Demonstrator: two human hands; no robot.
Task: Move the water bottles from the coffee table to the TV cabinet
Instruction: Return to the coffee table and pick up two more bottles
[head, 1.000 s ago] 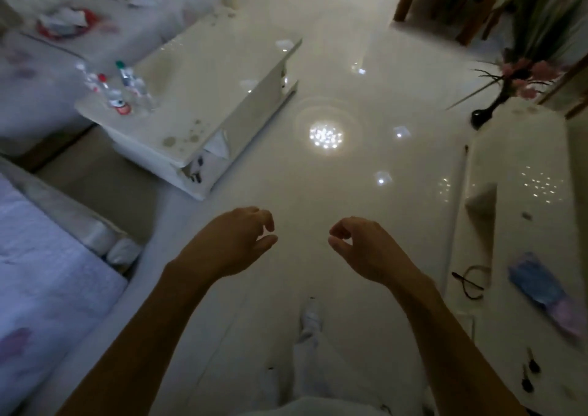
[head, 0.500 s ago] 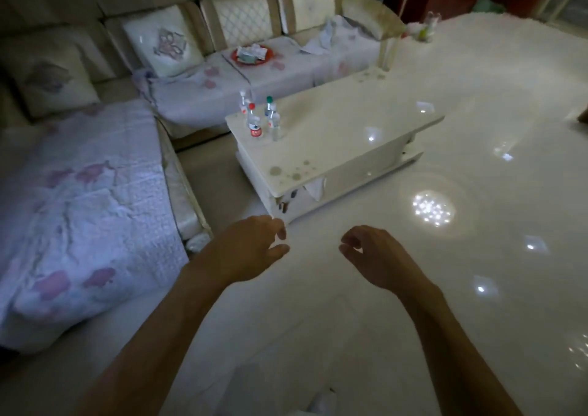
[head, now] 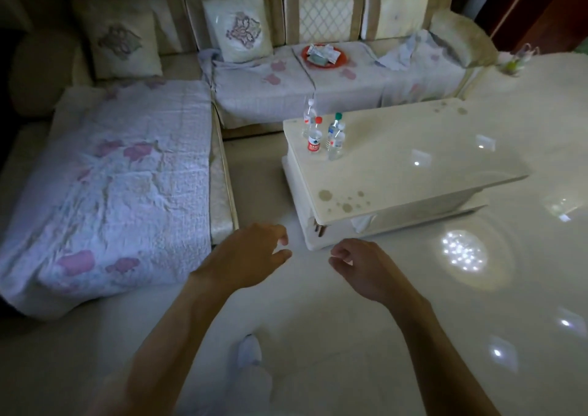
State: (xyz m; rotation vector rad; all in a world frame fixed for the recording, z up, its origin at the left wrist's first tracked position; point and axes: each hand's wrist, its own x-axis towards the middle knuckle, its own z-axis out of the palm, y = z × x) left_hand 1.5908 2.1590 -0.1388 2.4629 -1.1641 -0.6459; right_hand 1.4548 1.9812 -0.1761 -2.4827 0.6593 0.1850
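Observation:
Several clear water bottles stand close together on the far left corner of the white coffee table [head: 413,180]: a red-capped bottle with a red label [head: 314,137], a green-capped bottle [head: 334,130], a white-capped bottle [head: 309,114] behind them, and one more [head: 338,143] in front. My left hand [head: 246,256] and my right hand [head: 362,266] hang in front of me above the floor, well short of the table. Both hold nothing, with the fingers loosely curled and apart. The TV cabinet is out of view.
An L-shaped sofa [head: 318,78] wraps behind and left of the table, its chaise under a floral quilt [head: 121,186]. A red plate [head: 324,56] with packets lies on the seat. A glossy tiled floor [head: 461,304] spreads to the right. My foot [head: 249,350] shows below.
The view has swung left, away from the TV cabinet and onto the sofa and coffee table, which now looks nearer. Both hands keep the same empty, half-curled pose.

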